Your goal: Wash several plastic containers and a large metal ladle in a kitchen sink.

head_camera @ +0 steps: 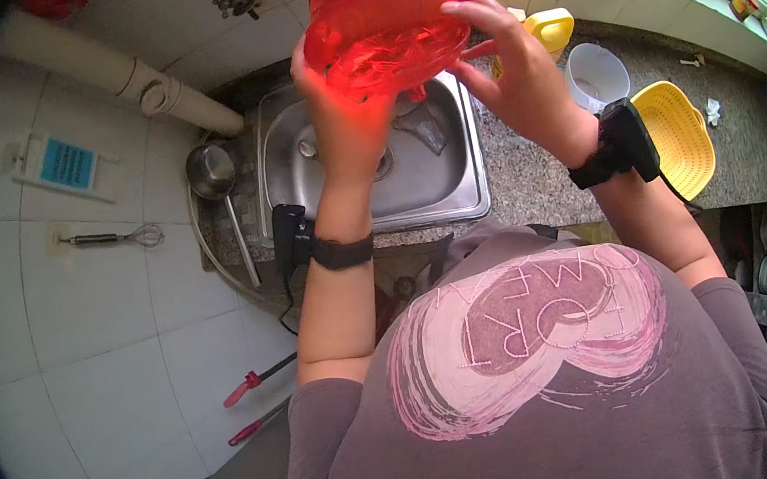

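A translucent red plastic vessel (385, 18) is raised above the steel sink (303, 211), between my two hands. My left hand (346, 108) grips its left side and lower part, partly seen through the red plastic. On the other side, my right hand (503, 44) has its fingertips against the vessel's right edge, thumb lower down. What the vessel holds, if anything, cannot be told. Below it in the sink lie a clear, crumpled-looking object (421, 130) and a small pale round object (307, 148) near the left wall; part of the basin is hidden.
Right of the sink stand a yellow-handled jug (550, 29), a white plastic container (597, 74) and a yellow perforated basket (675, 141). A steel ladle (213, 173) lies at the sink's left. The wall bears a whisk (113, 237) and a white pipe (158, 94). A tap (233, 2) is behind.
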Demonstrator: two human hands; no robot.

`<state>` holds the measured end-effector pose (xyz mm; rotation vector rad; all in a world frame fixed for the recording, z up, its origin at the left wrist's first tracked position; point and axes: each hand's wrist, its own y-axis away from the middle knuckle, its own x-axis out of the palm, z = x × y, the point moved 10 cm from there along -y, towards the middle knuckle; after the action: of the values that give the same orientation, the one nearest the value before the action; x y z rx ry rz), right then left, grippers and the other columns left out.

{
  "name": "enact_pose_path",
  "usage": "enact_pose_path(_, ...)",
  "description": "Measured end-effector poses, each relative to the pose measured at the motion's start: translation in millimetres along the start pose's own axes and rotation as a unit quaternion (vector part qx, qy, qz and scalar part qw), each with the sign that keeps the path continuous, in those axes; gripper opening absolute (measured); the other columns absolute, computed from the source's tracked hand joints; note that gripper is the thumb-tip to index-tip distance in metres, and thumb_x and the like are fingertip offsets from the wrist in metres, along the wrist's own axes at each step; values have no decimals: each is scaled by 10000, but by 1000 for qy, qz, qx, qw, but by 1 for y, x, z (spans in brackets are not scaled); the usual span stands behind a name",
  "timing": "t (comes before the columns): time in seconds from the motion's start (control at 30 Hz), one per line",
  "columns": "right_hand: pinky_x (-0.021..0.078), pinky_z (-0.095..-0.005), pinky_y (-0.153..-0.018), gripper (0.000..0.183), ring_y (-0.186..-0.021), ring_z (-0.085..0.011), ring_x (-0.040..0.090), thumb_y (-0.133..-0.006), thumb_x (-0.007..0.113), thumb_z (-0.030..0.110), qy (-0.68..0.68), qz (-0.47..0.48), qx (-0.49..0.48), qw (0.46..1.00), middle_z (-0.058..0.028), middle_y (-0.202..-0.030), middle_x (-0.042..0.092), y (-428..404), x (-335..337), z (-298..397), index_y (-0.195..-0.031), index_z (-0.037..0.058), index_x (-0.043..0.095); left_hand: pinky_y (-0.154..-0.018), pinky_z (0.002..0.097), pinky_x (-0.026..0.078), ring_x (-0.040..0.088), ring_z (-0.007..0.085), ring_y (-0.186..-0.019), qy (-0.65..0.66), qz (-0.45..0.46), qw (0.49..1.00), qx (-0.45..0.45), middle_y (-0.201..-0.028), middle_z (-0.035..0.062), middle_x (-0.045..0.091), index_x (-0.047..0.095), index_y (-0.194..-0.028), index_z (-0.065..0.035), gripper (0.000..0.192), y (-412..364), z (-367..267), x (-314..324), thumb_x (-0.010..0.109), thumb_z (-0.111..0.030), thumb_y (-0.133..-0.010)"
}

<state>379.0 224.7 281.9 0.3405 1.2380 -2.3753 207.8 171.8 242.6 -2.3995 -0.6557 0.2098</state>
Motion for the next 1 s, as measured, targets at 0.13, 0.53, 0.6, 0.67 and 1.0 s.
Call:
enact_pose_path(0.13,490,-407,-931,365,-1192,-407,514,-779,706,36,99,43,-27,994,-241,-1430,373,3,11,-3,-1104,136,574,-977,378,469,528,279,-1178,-15,4,1000,9,-1329,196,431,222,-1380,15,828,3,0,-2,754,-13,-746)
enact_pose_path(0.53,404,-414,-1027,332,-1265,-386,455,-776,696,8,19,47,-41,998,-213,-1480,304,-1,15,7,-1081,55,574,-936,382,504,476,286,-1222,-20,-17,1000,-4,-1352,178,377,219,-1398,-9,810,5,-17,-15,698,33,-746)
enact_pose_path(0.6,402,-412,-1031,374,-1276,-381,446,-779,695,7,20,43,-54,997,-209,-1482,301,-5,15,17,-1129,60,573,-970,392,486,469,279,-1225,-51,-57,995,65,-1343,170,380,237,-1382,-5,799,3,-33,-24,683,72,-724)
enact_pose_path(0.67,401,-409,-1035,418,-1287,-376,438,-783,694,6,23,39,-66,997,-204,-1485,299,-7,13,25,-1177,65,571,-988,394,473,463,275,-1228,-53,-66,993,88,-1343,168,379,246,-1374,-2,798,1,-41,-26,688,79,-714)
enact_pose_path(1.0,399,-406,-1041,447,-1284,-378,444,-793,702,22,62,42,-85,994,-201,-1480,307,-8,12,37,-1215,64,561,-1023,391,445,450,256,-1234,-9,-71,993,94,-1326,156,380,275,-1356,3,787,1,-52,-28,708,77,-703)
